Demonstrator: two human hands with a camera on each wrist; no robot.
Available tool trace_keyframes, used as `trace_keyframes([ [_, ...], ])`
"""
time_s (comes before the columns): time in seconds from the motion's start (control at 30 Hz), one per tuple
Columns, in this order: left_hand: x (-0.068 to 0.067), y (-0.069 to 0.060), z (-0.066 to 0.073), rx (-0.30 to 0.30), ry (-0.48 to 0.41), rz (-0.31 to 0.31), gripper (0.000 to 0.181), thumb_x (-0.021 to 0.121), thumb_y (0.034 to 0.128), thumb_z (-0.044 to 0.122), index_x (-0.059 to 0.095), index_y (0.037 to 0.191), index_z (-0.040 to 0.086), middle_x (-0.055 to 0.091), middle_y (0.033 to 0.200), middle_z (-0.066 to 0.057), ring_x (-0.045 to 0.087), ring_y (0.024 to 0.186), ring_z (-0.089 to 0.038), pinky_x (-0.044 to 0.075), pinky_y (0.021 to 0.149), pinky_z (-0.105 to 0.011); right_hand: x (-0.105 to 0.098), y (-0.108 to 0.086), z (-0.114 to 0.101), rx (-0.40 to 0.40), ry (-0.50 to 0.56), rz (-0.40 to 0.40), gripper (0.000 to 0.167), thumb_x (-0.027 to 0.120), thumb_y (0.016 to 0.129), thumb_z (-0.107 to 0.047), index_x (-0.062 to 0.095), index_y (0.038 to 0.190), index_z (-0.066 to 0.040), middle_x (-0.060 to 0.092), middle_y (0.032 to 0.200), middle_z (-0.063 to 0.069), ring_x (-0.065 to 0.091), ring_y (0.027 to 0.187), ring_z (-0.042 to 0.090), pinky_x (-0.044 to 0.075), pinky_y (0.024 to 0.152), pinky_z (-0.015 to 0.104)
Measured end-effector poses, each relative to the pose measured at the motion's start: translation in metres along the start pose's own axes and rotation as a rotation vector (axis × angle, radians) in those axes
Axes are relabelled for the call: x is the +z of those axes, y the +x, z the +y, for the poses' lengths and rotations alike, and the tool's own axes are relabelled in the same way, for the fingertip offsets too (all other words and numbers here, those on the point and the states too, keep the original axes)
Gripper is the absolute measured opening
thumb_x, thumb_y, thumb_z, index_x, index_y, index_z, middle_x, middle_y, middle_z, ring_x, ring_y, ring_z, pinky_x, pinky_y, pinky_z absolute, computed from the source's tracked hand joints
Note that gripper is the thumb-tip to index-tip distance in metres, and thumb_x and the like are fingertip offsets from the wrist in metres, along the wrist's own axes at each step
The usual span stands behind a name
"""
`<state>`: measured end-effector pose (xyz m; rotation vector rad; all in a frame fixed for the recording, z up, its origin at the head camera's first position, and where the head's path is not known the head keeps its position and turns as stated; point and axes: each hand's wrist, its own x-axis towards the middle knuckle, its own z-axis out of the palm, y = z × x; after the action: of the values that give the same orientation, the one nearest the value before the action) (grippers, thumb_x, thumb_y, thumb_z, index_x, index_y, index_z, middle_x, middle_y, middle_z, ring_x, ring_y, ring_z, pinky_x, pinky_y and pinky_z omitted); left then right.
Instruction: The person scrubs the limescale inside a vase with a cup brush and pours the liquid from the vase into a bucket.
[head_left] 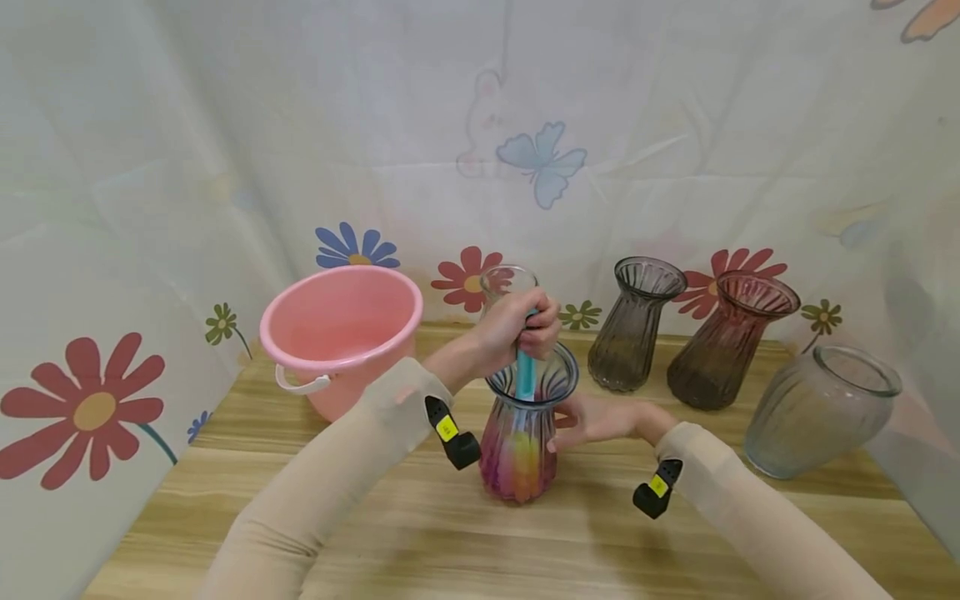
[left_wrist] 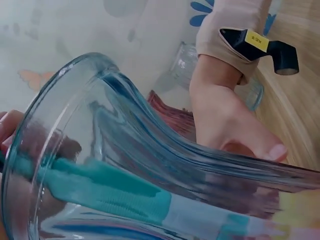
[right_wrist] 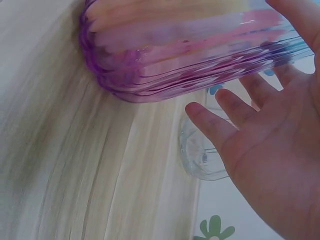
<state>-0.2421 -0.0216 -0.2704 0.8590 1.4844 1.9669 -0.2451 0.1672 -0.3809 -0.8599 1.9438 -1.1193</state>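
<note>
My left hand [head_left: 521,325] grips the teal handle of a bottle brush [head_left: 525,377] from above. The brush stands down inside a ribbed glass vase [head_left: 498,454], bluish at the flared rim and purple-pink at the base; its blurred yellow-orange head shows through the glass. The vase stands upright on the table. On its right side is my right hand [head_left: 600,418], thumb towards me and fingers loosely spread around the glass. In the right wrist view the lower fingers [right_wrist: 212,122] stand apart from the wall; whether the others touch is hard to tell.
A pink bucket [head_left: 341,362] with a white handle stands at the left. Behind the vase is a clear glass vase [head_left: 510,275], partly hidden. To the right stand a grey vase [head_left: 626,333], a reddish vase [head_left: 723,354] and a rounded clear vase [head_left: 813,417] on the wooden table [head_left: 420,525].
</note>
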Motion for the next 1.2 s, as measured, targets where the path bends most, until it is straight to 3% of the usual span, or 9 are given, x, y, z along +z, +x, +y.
trace_keyframes([
  [0.1, 0.001, 0.0, 0.005, 0.031, -0.014, 0.008, 0.036, 0.022, 0.0899, 0.01, 0.024, 0.054, 0.012, 0.026, 0.044, 0.004, 0.019, 0.039, -0.013, 0.016, 0.043, -0.025, 0.001, 0.001, -0.001, -0.027, -0.007, 0.001, 0.072, 0.065, 0.084, -0.018, 0.023, 0.14, -0.002, 0.03, 0.145, 0.016, 0.026, 0.135, 0.032, 0.03, 0.107, 0.043],
  [0.17, 0.003, 0.0, 0.016, 0.064, -0.017, 0.006, 0.035, 0.022, 0.0881, 0.009, 0.024, 0.054, 0.012, 0.025, 0.043, 0.004, 0.018, 0.038, -0.014, 0.015, 0.043, -0.026, 0.002, 0.002, -0.001, -0.043, -0.005, 0.006, 0.071, 0.066, 0.083, -0.016, 0.024, 0.139, -0.002, 0.033, 0.143, 0.015, 0.028, 0.134, 0.03, 0.031, 0.106, 0.042],
  [0.33, 0.016, 0.005, 0.068, 0.144, -0.022, 0.004, 0.031, 0.022, 0.0825, 0.005, 0.023, 0.052, 0.013, 0.022, 0.042, 0.004, 0.015, 0.038, -0.014, 0.011, 0.044, -0.026, 0.003, 0.001, -0.003, -0.032, -0.017, 0.036, 0.073, 0.068, 0.081, -0.015, 0.025, 0.139, -0.002, 0.035, 0.143, 0.015, 0.028, 0.134, 0.031, 0.034, 0.104, 0.04],
  [0.47, 0.028, 0.006, 0.1, 0.153, -0.001, 0.017, 0.033, 0.022, 0.0838, 0.005, 0.024, 0.052, 0.014, 0.022, 0.042, 0.005, 0.014, 0.039, -0.011, 0.01, 0.044, -0.025, 0.003, 0.0, -0.003, 0.001, -0.013, 0.061, 0.078, 0.071, 0.079, -0.014, 0.024, 0.14, -0.003, 0.033, 0.144, 0.015, 0.027, 0.135, 0.032, 0.037, 0.103, 0.04],
  [0.7, 0.033, 0.004, 0.119, 0.212, -0.017, 0.053, 0.033, 0.02, 0.0828, 0.004, 0.023, 0.051, 0.014, 0.022, 0.042, 0.005, 0.013, 0.038, -0.012, 0.009, 0.043, -0.025, 0.006, -0.002, -0.001, 0.001, 0.027, 0.069, 0.082, 0.071, 0.078, -0.011, 0.02, 0.142, -0.005, 0.029, 0.146, 0.016, 0.023, 0.137, 0.031, 0.039, 0.101, 0.036],
  [0.8, 0.031, 0.005, 0.116, 0.217, -0.028, 0.041, 0.032, 0.019, 0.081, 0.004, 0.023, 0.051, 0.014, 0.022, 0.041, 0.006, 0.013, 0.038, -0.012, 0.009, 0.043, -0.024, 0.007, -0.003, 0.0, 0.001, 0.034, 0.075, 0.082, 0.071, 0.078, -0.01, 0.02, 0.142, -0.005, 0.029, 0.146, 0.017, 0.023, 0.137, 0.032, 0.04, 0.1, 0.037],
  [0.9, 0.029, 0.007, 0.103, 0.203, -0.024, 0.031, 0.031, 0.02, 0.08, 0.005, 0.023, 0.051, 0.015, 0.022, 0.041, 0.006, 0.013, 0.038, -0.011, 0.01, 0.043, -0.024, 0.008, -0.003, 0.001, -0.006, 0.03, 0.092, 0.082, 0.071, 0.078, -0.011, 0.02, 0.142, -0.005, 0.03, 0.145, 0.017, 0.025, 0.136, 0.033, 0.04, 0.1, 0.037],
  [1.03, 0.021, 0.009, 0.069, 0.153, -0.02, 0.035, 0.03, 0.022, 0.0814, 0.006, 0.023, 0.052, 0.014, 0.023, 0.042, 0.005, 0.015, 0.038, -0.013, 0.011, 0.043, -0.025, 0.009, -0.003, 0.003, -0.042, 0.028, 0.099, 0.08, 0.071, 0.078, -0.012, 0.022, 0.14, -0.005, 0.033, 0.143, 0.016, 0.028, 0.134, 0.033, 0.04, 0.1, 0.038],
  [1.2, 0.012, 0.009, 0.019, -0.005, -0.013, 0.017, 0.033, 0.022, 0.0877, 0.007, 0.023, 0.055, 0.01, 0.025, 0.044, 0.003, 0.019, 0.039, -0.014, 0.016, 0.044, -0.025, 0.01, -0.002, 0.005, -0.082, 0.045, 0.102, 0.075, 0.07, 0.079, -0.011, 0.024, 0.137, -0.003, 0.037, 0.139, 0.018, 0.033, 0.131, 0.033, 0.042, 0.098, 0.04],
])
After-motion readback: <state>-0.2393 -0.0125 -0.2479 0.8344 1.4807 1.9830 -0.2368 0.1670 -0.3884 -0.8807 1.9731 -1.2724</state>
